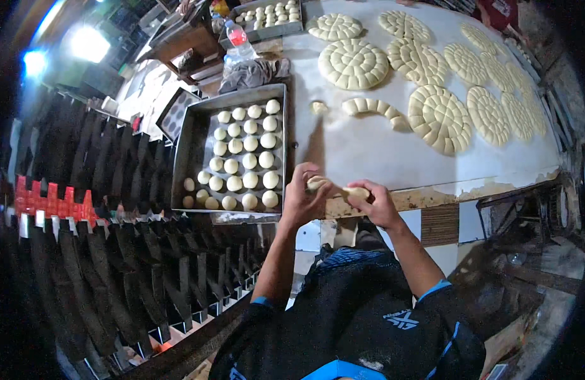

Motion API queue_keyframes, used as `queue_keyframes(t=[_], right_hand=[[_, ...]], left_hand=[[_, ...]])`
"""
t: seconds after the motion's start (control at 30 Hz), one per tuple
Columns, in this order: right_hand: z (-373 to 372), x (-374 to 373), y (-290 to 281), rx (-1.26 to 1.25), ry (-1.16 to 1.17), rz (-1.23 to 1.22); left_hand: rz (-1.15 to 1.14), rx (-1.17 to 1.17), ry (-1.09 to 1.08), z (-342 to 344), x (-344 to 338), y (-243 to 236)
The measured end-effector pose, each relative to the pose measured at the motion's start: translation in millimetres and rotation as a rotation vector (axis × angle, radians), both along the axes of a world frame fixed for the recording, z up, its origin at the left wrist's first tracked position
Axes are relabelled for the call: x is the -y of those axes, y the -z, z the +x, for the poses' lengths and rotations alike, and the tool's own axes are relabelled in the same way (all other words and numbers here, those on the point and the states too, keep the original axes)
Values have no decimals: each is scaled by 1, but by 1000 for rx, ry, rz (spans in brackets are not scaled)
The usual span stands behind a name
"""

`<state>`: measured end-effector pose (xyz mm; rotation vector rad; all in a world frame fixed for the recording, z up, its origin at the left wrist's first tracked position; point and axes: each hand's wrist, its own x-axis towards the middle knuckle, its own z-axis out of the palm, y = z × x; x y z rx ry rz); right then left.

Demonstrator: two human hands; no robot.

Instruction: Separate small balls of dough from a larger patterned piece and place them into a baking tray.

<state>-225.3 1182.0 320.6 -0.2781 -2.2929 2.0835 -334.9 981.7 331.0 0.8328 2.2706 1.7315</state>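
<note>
At the table's near edge both hands are closed on pale dough. My left hand (303,195) grips a lump of dough (316,183) between thumb and fingers. My right hand (377,204) pinches dough (356,192) a little to the right. Whether the two lumps join into one stretched piece I cannot tell. Beyond my hands, a curved row of dough pieces (373,109) lies on the white tabletop (356,158), with a small dough bit (318,107) to its left. Large dough rounds scored into segments, one (439,119) close to the row, cover the far and right parts.
Left of my hands, a deep metal tray (186,152) holds rows of dough balls. Past it are a grey cloth (251,75), a plastic bottle (237,35) and another tray of balls (270,28). Dark upright slats (71,266) stand at left. Part of another person (498,12) shows at far right.
</note>
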Motion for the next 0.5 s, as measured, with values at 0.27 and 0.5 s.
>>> queue_keyframes(t=[0.27,0.5], right_hand=[[25,-99,7,-49,717,-229],[12,-159,75,-410,-256,1078]], left_hand=[[122,295,-296,23,12,6],[-636,-619,26,-33,-29,133]])
